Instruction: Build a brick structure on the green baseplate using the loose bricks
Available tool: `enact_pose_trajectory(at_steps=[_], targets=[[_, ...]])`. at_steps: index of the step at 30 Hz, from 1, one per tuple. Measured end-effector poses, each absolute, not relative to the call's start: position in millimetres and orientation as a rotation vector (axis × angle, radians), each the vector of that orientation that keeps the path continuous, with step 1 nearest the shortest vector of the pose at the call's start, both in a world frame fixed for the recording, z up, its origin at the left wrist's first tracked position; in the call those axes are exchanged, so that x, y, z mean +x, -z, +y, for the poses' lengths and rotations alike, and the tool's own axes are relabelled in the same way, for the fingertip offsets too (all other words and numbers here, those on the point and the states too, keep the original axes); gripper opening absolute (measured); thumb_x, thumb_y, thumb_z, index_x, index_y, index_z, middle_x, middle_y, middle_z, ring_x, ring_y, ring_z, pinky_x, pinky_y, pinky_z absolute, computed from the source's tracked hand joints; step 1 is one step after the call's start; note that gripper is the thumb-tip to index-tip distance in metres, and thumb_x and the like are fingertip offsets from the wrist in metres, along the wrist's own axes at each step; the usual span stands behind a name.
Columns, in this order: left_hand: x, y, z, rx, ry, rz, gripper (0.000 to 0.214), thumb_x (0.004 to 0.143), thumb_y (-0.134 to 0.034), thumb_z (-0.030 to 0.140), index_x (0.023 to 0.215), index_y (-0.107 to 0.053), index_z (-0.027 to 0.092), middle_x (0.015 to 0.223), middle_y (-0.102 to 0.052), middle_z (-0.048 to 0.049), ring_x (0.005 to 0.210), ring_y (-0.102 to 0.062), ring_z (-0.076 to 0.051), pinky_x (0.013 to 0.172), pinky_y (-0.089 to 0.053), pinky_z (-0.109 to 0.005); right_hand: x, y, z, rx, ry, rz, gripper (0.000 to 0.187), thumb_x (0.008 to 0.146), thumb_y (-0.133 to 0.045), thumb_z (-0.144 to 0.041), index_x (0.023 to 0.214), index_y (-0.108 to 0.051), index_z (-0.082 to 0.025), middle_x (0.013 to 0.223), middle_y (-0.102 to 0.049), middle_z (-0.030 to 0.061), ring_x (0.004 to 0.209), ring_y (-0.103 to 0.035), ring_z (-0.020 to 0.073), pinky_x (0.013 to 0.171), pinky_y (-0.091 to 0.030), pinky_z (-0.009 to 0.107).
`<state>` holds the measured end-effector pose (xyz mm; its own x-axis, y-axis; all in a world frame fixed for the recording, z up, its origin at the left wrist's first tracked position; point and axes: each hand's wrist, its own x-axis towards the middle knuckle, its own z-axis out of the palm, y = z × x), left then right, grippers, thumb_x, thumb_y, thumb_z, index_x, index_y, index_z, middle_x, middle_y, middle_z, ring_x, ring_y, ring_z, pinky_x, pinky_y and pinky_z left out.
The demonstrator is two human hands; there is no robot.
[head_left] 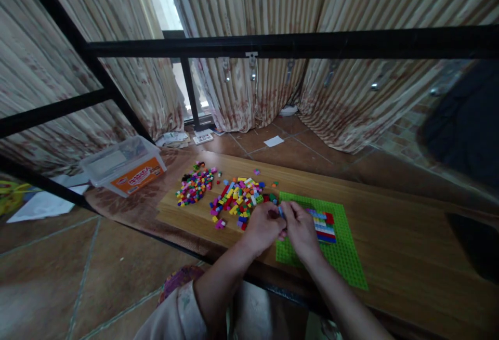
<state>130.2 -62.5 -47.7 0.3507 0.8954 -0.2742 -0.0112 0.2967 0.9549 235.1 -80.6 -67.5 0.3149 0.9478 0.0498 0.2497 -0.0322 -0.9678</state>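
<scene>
My left hand [263, 226] and my right hand [301, 230] meet over the left edge of a green studded baseplate [345, 249]. Their fingers are pinched together around a small light-blue toy brick [281, 211], which is mostly covered by the fingertips. On the baseplate, partly behind my right hand, is a block of joined bricks [326, 230] in rows of red, blue, white and light blue. Just left of my left hand lies a pile of loose mixed bricks [237, 199].
A second pile of smaller bricks [195, 185] lies further left on the wooden board [401, 236]. Beyond it stands a clear plastic box [127, 166] with an orange label. A dark flat object [473, 244] lies at the right. A black metal rail [273, 46] crosses before the curtains.
</scene>
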Motion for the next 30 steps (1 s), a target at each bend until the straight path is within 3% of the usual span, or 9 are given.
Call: enact_pose_trajectory(at_steps=[4, 11, 16, 20, 23, 26, 30], targets=[[125, 44, -63, 0.908, -0.757, 0.998, 0.013, 0.062, -0.060, 0.008, 0.068, -0.053, 0.016, 0.048, -0.057, 0.0056, 0.041, -0.055, -0.009, 0.044, -0.049, -0.021, 229, 71, -80, -1.582, -0.768, -1.195, 0.042, 0.088, -0.044, -0.056, 0.069, -0.057, -0.021, 0.060, -0.056, -0.0015, 0.058, -0.051, 0.0158, 0.056, -0.037, 0.027], [114, 39, -66, 0.881, -0.779, 0.960, 0.028, 0.057, -0.078, 0.023, 0.069, -0.054, 0.014, 0.048, -0.057, 0.0052, 0.042, -0.057, -0.010, 0.045, -0.050, -0.020, 223, 71, -79, -1.565, -0.753, -1.110, 0.040, 0.085, -0.046, -0.055, 0.072, -0.060, -0.020, 0.061, -0.058, -0.0001, 0.058, -0.051, 0.0165, 0.055, -0.038, 0.028], [115, 35, -69, 0.824, -0.804, 0.923, 0.034, 0.055, -0.081, 0.028, 0.074, -0.056, 0.014, 0.052, -0.061, 0.0032, 0.044, -0.058, -0.010, 0.047, -0.051, -0.020, 223, 74, -78, -1.471, -0.844, -0.921, 0.040, 0.081, -0.052, -0.059, 0.077, -0.064, -0.021, 0.067, -0.063, 0.0015, 0.061, -0.054, 0.0167, 0.057, -0.042, 0.028], [118, 33, -70, 0.865, -0.822, 0.930, 0.027, 0.059, -0.076, 0.024, 0.075, -0.057, 0.014, 0.054, -0.062, 0.0030, 0.045, -0.059, -0.010, 0.049, -0.051, -0.020, 224, 72, -78, -1.451, -0.887, -0.822, 0.042, 0.077, -0.056, -0.061, 0.076, -0.064, -0.020, 0.065, -0.063, 0.0019, 0.059, -0.054, 0.0162, 0.052, -0.042, 0.027], [120, 32, -70, 0.906, -0.835, 0.954, 0.017, 0.063, -0.069, 0.019, 0.075, -0.057, 0.015, 0.054, -0.062, 0.0032, 0.045, -0.059, -0.010, 0.047, -0.050, -0.019, 222, 64, -79, -1.413, -0.974, -0.739, 0.037, 0.074, -0.060, -0.058, 0.073, -0.063, -0.020, 0.061, -0.060, -0.0003, 0.052, -0.051, 0.0135, 0.043, -0.038, 0.024], [121, 29, -68, 0.885, -0.857, 0.966, 0.015, 0.065, -0.066, 0.018, 0.077, -0.056, 0.016, 0.055, -0.062, 0.0033, 0.045, -0.060, -0.011, 0.047, -0.049, -0.020, 220, 52, -82, -1.324, -1.140, -0.547, 0.031, 0.070, -0.063, -0.051, 0.075, -0.062, -0.020, 0.058, -0.055, -0.0041, 0.040, -0.041, 0.0074, 0.033, -0.025, 0.019], [121, 27, -67, 0.898, -0.888, 0.993, 0.012, 0.068, -0.064, 0.017, 0.077, -0.055, 0.017, 0.055, -0.062, 0.0031, 0.046, -0.061, -0.012, 0.047, -0.049, -0.020, 218, 44, -85, -1.224, -1.315, -0.354, 0.033, 0.067, -0.067, -0.050, 0.076, -0.061, -0.019, 0.056, -0.052, -0.0057, 0.036, -0.036, 0.0036, 0.032, -0.018, 0.016]])
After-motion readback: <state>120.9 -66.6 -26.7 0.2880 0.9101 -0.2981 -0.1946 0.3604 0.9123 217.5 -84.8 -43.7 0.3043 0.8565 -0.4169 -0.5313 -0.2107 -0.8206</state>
